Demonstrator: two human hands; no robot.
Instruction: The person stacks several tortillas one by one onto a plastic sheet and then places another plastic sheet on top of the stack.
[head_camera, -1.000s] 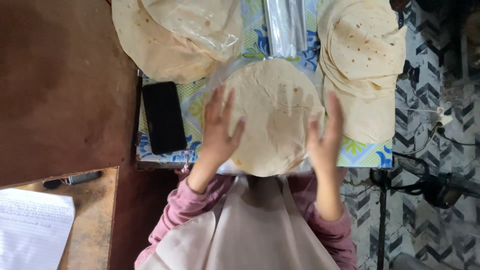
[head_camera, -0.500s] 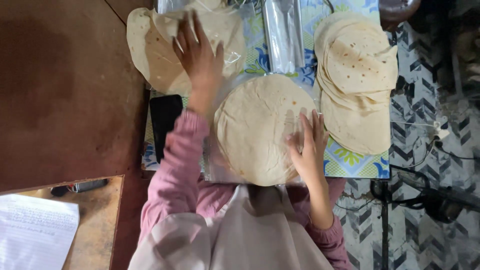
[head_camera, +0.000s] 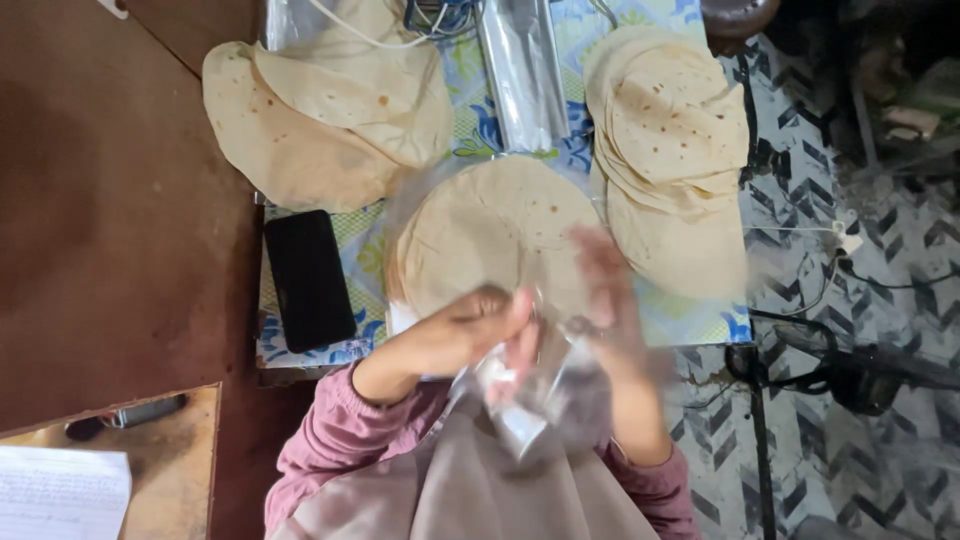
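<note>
- Patterned cloth in blue and green covers a small bench (head_camera: 470, 130), with brown floor at 9 o'clock and chevron tiles at 3 o'clock.
- At the bench's near edge, both hands meet over a clear plastic bag (head_camera: 535, 395), which hangs crumpled in front of the person's lap at 6 o'clock from a stack of flatbreads (head_camera: 490, 235).
- Left hand (head_camera: 470, 330) has its fingers pinched on the bag's upper edge; right hand (head_camera: 610, 300) is blurred by motion, and its fingers seem to be closed on the same film, though I cannot tell for sure.
- Judging by its look, the bag is very light, limp and slippery; it clings to itself, so the best hold is at the rim, one side per hand, to spread the mouth.
- Thin and floppy, the flatbreads would tear if lifted by one edge; support from beneath suits them better.
- Two more piles lie at 11 o'clock (head_camera: 300, 120) and 2 o'clock (head_camera: 675, 150); a black phone (head_camera: 308, 278) rests at 9 o'clock, and a roll of clear bags (head_camera: 520, 70) at 12.
</note>
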